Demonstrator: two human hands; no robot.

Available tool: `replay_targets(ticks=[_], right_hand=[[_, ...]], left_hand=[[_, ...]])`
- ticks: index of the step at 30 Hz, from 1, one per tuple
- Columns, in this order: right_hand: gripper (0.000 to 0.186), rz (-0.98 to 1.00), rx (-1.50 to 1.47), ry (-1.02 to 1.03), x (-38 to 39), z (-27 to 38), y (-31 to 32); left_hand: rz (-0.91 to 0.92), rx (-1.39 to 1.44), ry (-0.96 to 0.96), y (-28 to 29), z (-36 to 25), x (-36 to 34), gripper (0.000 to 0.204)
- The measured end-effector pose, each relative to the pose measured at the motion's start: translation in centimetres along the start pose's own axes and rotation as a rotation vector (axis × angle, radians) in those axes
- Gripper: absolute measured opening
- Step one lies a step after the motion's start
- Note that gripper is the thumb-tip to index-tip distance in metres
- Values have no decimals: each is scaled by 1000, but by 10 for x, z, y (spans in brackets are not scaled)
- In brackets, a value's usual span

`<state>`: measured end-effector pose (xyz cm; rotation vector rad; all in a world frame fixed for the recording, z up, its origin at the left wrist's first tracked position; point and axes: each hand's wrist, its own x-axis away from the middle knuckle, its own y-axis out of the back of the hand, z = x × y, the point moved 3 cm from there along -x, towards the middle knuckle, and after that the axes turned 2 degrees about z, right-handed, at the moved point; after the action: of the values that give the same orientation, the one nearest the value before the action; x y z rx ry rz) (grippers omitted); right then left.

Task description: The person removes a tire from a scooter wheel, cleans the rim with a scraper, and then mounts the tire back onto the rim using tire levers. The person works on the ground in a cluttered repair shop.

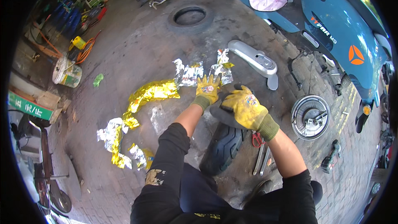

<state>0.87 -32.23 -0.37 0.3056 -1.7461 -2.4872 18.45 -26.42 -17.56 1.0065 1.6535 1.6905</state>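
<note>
My left hand point(207, 90), in a yellow work glove, has its fingers stretched out over crumpled silver foil point(190, 74) on the ground. Gold foil strips point(154, 92) run from there in a curve to the left, ending in torn silver and gold pieces point(111, 135). A black scooter tyre point(224, 147) leans close to my legs with its tread showing. My gloved right hand point(247, 108) is closed over the tyre's upper edge; its thumb is partly hidden. Beside the tyre lie red-handled pliers point(257, 140) and long metal levers point(260, 159).
Another tyre point(190, 18) lies flat farther off. A grey scooter cover point(253, 59) rests ahead, and a wheel hub point(310, 117) to the right, near a dark hand tool point(331, 157). A blue scooter point(344, 33) stands at far right. A dirty bucket point(67, 73) sits at left.
</note>
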Motion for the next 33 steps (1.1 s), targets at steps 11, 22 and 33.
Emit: replay_targets(ticks=[11,22,33], right_hand=[[17,-26,-231,87,16,-11,25],[17,-68,-93,217,0,-1,8],[19,-147,-10,319,10,25,7]], left_hand=[[98,-7,156,-134,58,-78,74],[-33,77,14,-128,60,-27,29],[77,343,765,15,311,337,53]])
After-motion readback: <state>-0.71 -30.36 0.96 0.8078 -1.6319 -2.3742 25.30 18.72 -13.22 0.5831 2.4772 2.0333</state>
